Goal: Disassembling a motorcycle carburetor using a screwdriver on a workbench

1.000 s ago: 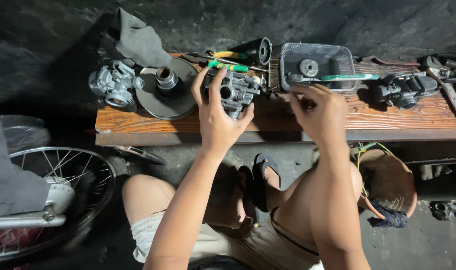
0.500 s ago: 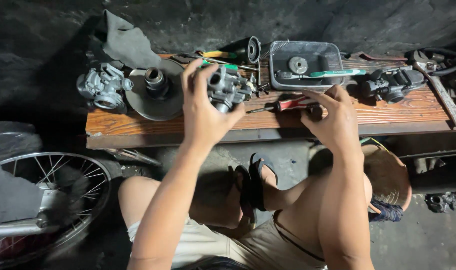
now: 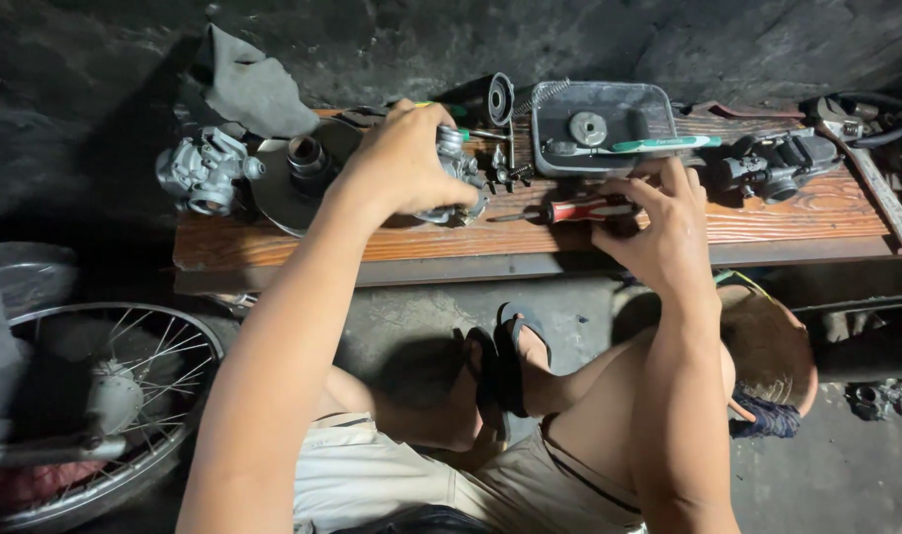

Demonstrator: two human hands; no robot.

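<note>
Left hand: the left hand (image 3: 403, 163) is curled over a metal carburettor (image 3: 456, 176), fingers wrapped round its top, gripping it on the plank.
Right hand: the right hand (image 3: 658, 225) lies with fingers spread and bent over the handle end of a red-handled screwdriver (image 3: 569, 210); whether it pinches the handle cannot be told.
Carburettors, count: three in view, namely the gripped one, a second carburettor (image 3: 202, 170) at the left end, and a dark carburettor (image 3: 779, 161) towards the right.
Screwdriver: one, lying flat, its shaft pointing left towards the gripped carburettor.
Tray: one grey plastic tray (image 3: 648, 107) behind the screwdriver, holding a round metal disc (image 3: 587, 127); a green-handled toothbrush (image 3: 634, 146) lies across its front rim.
Round plate: one dished metal plate (image 3: 278, 193) with a short hub (image 3: 305, 155) standing on it, between the left carburettor and the left hand.
Other items: one grey rag (image 3: 243, 87) at the back left; one black tube (image 3: 490, 99); one wrench (image 3: 881, 188) at the right end.
Surface: a wooden plank (image 3: 787, 220), low, running left to right.
Room: dark concrete floor (image 3: 401, 316); a spoked wheel (image 3: 95, 396) at lower left; the person squats in black sandals (image 3: 505, 361).
</note>
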